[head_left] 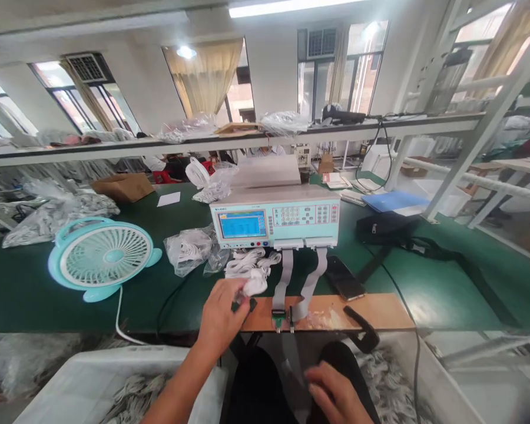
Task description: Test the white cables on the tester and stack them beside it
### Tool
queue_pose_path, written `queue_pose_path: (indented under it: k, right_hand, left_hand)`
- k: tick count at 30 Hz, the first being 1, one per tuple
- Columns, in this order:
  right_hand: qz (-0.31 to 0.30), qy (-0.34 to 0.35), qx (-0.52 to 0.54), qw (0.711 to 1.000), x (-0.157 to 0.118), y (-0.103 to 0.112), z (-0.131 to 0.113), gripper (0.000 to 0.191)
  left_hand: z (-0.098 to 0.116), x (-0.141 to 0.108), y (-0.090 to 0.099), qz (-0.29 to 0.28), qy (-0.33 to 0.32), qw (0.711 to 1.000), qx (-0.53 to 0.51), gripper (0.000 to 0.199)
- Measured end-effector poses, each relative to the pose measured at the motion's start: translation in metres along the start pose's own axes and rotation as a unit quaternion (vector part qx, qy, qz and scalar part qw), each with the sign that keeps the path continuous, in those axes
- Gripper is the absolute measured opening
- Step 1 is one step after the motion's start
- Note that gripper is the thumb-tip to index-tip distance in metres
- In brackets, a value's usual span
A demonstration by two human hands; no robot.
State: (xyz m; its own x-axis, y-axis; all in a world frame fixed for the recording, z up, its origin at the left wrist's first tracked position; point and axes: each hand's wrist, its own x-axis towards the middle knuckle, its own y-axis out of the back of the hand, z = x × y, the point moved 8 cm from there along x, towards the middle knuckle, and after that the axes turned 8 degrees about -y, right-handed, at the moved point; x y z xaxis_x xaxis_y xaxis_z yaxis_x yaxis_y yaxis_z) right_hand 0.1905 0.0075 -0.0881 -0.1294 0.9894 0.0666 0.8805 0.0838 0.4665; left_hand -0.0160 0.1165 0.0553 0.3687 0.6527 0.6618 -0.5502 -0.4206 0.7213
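Pinching a white cable coil (pixel 256 283) between thumb and fingers of the left hand (pixel 223 309), just in front of a pile of white cables (pixel 249 263). Hovering low over the lap with the right hand (pixel 333 391), fingers half curled, seemingly around nothing, though too blurred for certainty.

Probably handling as something light, soft and bendy, hardly slippery or fragile; best for gripping across the gathered middle. Pointing away to the right of the left fingertips, lying lengthwise roughly side to side, far end slightly forward.

Facing a benchtop tester (pixel 276 219) beyond the pile, with grey ribbon cables (pixel 285 274) reaching toward a green connector board (pixel 279 321) right of the left hand. Showing a turquoise fan (pixel 113 256) well left of both hands.
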Motion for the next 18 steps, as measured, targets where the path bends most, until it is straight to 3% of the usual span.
queue_pose_path:
  k: [2,4,8,13,15,18]
  right_hand:
    - [0.011,0.019,0.055,0.998,0.015,0.004,-0.028,0.022]
    - [0.002,0.039,0.108,0.993,0.027,0.003,-0.045,0.024]
    - [-0.057,0.038,0.151,0.986,0.035,-0.013,-0.048,0.018]
    - [-0.114,0.006,0.109,0.987,0.029,-0.025,-0.029,0.015]
    - [-0.121,0.006,0.075,0.99,0.028,-0.025,-0.026,0.018]
    - [-0.125,0.006,0.056,0.991,0.028,-0.022,-0.025,0.017]
  left_hand:
    - [0.032,-0.033,-0.003,-0.034,0.008,0.994,-0.103,0.023]
    - [0.054,-0.067,-0.022,-0.093,0.055,0.974,-0.198,0.021]
    - [0.067,-0.122,-0.066,-0.157,0.194,0.911,-0.329,0.018]
    - [0.075,-0.142,-0.1,-0.201,0.238,0.848,-0.428,0.018]
    - [0.077,-0.146,-0.109,-0.209,0.27,0.809,-0.478,0.021]
    - [0.076,-0.152,-0.119,-0.176,0.338,0.74,-0.555,0.03]
